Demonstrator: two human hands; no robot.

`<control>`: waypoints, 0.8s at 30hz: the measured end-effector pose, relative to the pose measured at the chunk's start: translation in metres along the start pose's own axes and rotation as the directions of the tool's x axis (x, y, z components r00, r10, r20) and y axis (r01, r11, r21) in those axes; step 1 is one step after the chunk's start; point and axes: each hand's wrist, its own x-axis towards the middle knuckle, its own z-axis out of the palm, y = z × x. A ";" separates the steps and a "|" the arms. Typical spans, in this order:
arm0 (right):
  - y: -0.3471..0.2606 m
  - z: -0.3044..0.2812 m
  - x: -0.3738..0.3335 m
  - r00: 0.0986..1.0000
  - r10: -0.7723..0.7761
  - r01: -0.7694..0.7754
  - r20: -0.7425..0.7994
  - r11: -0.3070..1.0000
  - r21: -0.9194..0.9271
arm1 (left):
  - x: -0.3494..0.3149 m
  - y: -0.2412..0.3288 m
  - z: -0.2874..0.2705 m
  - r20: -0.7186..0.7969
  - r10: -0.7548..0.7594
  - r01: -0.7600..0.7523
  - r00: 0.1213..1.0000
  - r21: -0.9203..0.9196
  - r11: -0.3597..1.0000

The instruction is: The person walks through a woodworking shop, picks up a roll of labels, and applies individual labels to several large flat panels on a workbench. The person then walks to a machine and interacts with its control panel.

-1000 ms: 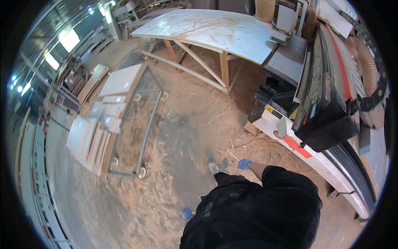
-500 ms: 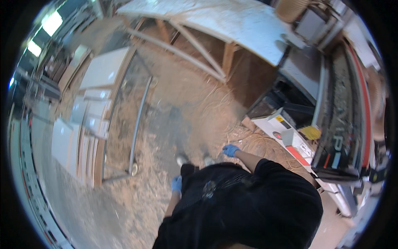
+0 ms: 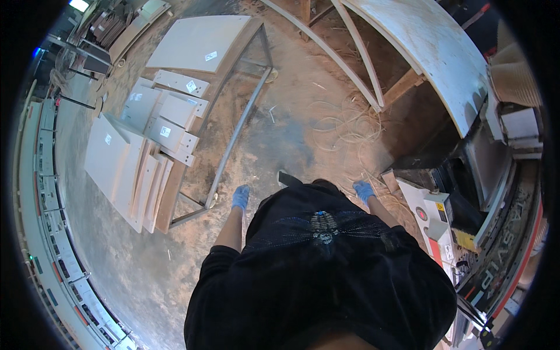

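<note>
My left hand (image 3: 240, 197), in a blue glove, hangs beside my body with its fingers loosely stretched and nothing in it. Nearest to it is the metal-framed cart (image 3: 236, 137), a short gap away. On the cart lie stacked white panels (image 3: 119, 169), smaller panel strips with drilled holes (image 3: 181, 84), and one large panel (image 3: 195, 44). My right hand (image 3: 363, 190), also blue-gloved, is held out on the other side, loosely open and apart from the white machine part (image 3: 417, 198) near it. Both hands are small in view, so finger detail is limited.
A long white worktable (image 3: 431, 46) on wooden legs stands at the far right. Loose edging strips (image 3: 350, 122) lie tangled on the dusty floor. A large dark machine (image 3: 496, 251) borders the right side. A long conveyor-like machine (image 3: 55, 233) runs along the left.
My view has turned right, and I have come nearer the cart, which now looks larger. My left hand has swung out from my side; my right hand remains out to the right.
</note>
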 end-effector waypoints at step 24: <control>-0.125 -0.118 0.242 0.991 0.069 -0.030 -0.116 0.950 0.311 | 0.294 0.276 0.082 0.124 0.016 -0.051 0.992 0.284 0.957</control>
